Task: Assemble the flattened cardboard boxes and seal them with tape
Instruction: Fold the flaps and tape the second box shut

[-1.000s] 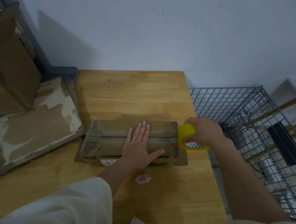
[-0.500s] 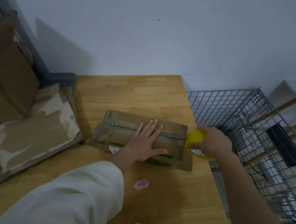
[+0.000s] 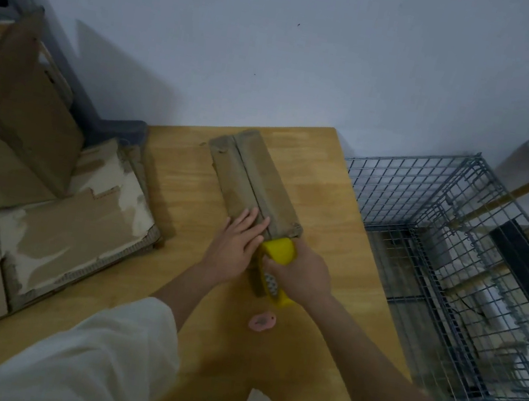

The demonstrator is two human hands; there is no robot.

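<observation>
Two hands are seen at the near end of a cardboard box (image 3: pixel 254 178) lying on the desk (image 3: pixel 323 216). The left hand (image 3: pixel 234 249) is laid flat, fingers (image 3: pixel 249 224) spread on the box. A yellow tape roll (image 3: pixel 277 254) is gripped by the right hand (image 3: pixel 298 273), touching the box's near end.

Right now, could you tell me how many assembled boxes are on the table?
1. The box lies across the table, with the left hand pressing its near end and the right hand holding the tape dispenser there. The cardboard stacked left looks flat; more may be hidden.
</observation>
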